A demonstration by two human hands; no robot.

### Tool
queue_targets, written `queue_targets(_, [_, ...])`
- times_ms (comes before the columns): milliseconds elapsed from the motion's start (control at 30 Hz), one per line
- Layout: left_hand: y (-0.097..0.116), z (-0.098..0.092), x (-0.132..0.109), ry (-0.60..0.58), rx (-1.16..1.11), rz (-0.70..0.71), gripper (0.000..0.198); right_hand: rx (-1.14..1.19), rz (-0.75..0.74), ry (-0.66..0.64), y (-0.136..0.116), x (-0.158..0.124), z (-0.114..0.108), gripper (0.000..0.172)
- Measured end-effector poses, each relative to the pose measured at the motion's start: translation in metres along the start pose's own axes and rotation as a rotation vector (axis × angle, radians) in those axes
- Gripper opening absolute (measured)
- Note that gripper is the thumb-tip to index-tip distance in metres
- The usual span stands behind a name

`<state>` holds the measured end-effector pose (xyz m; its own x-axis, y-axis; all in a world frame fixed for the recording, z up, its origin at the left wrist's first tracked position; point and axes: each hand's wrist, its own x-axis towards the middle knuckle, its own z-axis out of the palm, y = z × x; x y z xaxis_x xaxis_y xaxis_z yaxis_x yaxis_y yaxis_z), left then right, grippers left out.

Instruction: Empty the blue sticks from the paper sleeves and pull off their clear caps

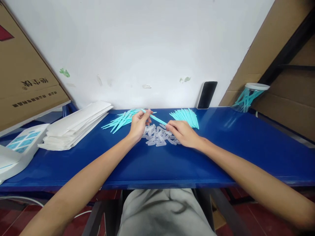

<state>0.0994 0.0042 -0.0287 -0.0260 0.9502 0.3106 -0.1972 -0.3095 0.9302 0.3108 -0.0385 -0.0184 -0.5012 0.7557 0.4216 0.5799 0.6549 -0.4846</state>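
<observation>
A slim, tapered turquoise stick [157, 119], shaped like the handle of an eyebrow razor, is stretched slantwise between my two hands. My left hand [139, 126] pinches its upper left part, and the tip shows just past the thumb. At the lower right end, my right hand [183, 132] is closed on it; what the fingertips cover there is hidden. Beneath the hands lies a heap of small, clear, cap-like plastic pieces [157, 136]. Behind my left hand is a loose, crossed pile of turquoise sticks [121, 120]. Beyond my right hand, more turquoise sticks [188, 117] lie side by side in a fan.
The blue table [157, 167] meets a white wall. White paper sleeves [76, 121] are stacked at left, near a white tray [41, 132] with blue-labelled contents. A phone [207, 95] leans on the wall. At right, a clear jar [246, 98] holds turquoise sticks. Cardboard [29, 68] stands at left.
</observation>
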Motion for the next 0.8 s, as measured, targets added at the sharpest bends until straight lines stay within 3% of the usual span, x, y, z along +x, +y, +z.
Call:
queue_targets(100, [-0.003,-0.001,0.004,-0.059,-0.015,-0.033,0.045,-0.028,-0.003,-0.013,-0.002,0.000,0.000,0.036])
queue_targets(167, [-0.004,-0.006,0.009,-0.037,-0.021,-0.043,0.047,-0.051,-0.006,-0.023,-0.003,-0.001,0.001,0.037])
queue_targets(267, [-0.007,-0.026,0.024,0.177,0.003,-0.024,0.046,-0.116,-0.007,-0.040,-0.002,-0.002,-0.001,0.040])
queue_targets(367, [-0.013,-0.057,0.039,0.338,0.303,0.088,0.042,-0.258,0.042,-0.007,0.002,-0.001,-0.008,0.041])
queue_targets(500, [-0.019,-0.078,0.045,0.116,0.738,0.179,0.036,-0.554,0.259,0.016,0.018,0.003,-0.025,0.038])
queue_targets(633, [-0.016,-0.067,0.037,-0.151,0.991,0.270,0.036,-0.760,0.490,-0.015,0.037,0.004,-0.042,0.042])
queue_targets(800, [-0.012,-0.056,0.030,-0.460,1.155,0.345,0.033,-0.821,0.624,-0.038,0.044,0.002,-0.048,0.043])
